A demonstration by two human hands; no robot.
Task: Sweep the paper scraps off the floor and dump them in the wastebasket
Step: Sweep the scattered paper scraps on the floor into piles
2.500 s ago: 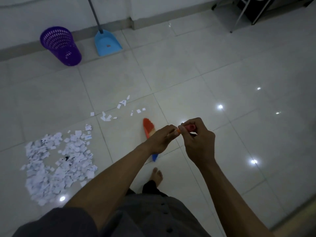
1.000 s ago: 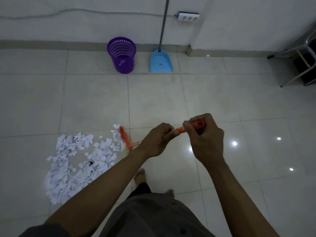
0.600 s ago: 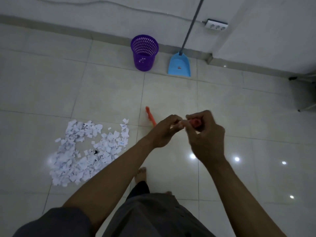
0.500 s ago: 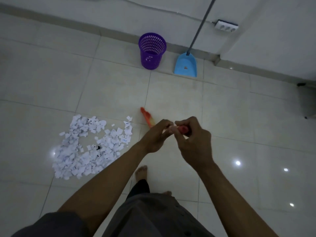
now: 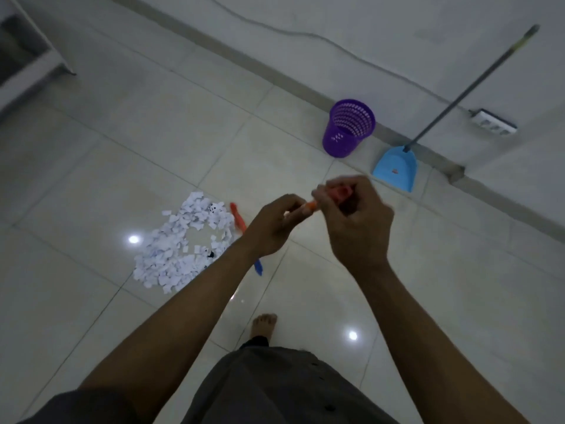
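Broom [image 5: 238, 220] — now beside the paper scraps [image 5: 180, 249]

The room is dim, white light spots [image 5: 133, 239] shine on the shiny floor [image 5: 159, 133], and the right hand [image 5: 357, 221] looks blurry.

Left hand [image 5: 272, 229] and right hand [image 5: 357, 224] grip, fingers curled.

Scraps [image 5: 180, 246] lie left of broom [image 5: 238, 220] — wastebasket [image 5: 347, 130] left of dustpan [image 5: 396, 168].
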